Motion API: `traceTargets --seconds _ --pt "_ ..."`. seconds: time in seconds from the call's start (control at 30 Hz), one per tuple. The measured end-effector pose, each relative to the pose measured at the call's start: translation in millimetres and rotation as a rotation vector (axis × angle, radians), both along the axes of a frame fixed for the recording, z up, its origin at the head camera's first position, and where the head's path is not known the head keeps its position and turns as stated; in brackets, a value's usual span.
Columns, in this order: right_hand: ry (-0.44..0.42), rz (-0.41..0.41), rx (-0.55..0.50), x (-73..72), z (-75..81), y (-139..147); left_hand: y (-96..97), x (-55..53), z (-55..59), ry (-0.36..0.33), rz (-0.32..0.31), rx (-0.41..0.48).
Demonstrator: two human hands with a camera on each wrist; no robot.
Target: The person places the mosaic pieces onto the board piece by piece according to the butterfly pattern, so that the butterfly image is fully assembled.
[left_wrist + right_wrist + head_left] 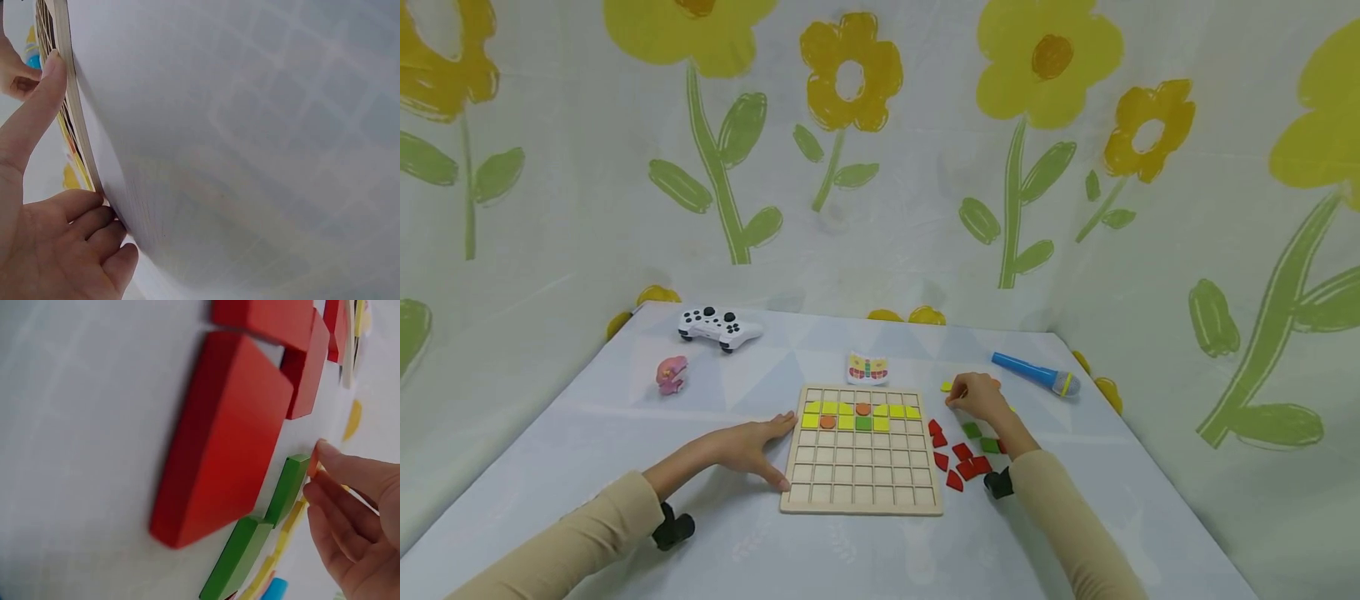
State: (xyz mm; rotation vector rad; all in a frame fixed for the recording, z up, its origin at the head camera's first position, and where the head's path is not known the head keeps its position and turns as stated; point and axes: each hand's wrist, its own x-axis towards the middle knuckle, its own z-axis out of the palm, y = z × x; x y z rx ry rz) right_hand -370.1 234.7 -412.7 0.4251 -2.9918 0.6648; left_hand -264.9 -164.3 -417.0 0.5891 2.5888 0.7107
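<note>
A wooden grid board (861,509) lies on the table with yellow, orange and green tiles in its upper rows. My left hand (745,446) rests along the board's left edge, thumb and fingers spread apart; in the left wrist view, the thumb (47,94) touches the board's side. To the right of the board, my right hand (981,398) pinches an orange tile (314,464) between thumb and forefinger. Close by lie green tiles (990,445) and several red tiles (966,470). A yellow tile (946,387) shows beyond the right fingertips; other pieces are partly hidden under that hand.
Behind the board stands a small card with a butterfly pattern (868,369). A blue toy microphone (1030,372) lies at the back right. A white game controller (715,327) and a pink toy figure (671,375) sit at the back left. Flowered cloth surrounds the table.
</note>
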Motion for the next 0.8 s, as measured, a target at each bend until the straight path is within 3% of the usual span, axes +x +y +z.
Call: traceTargets --seconds 0.2,0.57,0.8 --pt "-0.013 -0.001 0.019 -1.1 -1.1 -1 -0.4 -2.0 1.1 0.004 -0.004 -0.003" --pt "-0.033 0.042 -0.036 5.9 -3.0 -1 1.3 1.1 2.8 -0.005 -0.008 0.000" --pt "0.018 0.126 -0.072 15.4 3.5 -8 0.8 0.6 1.8 -0.003 -0.009 -0.001"
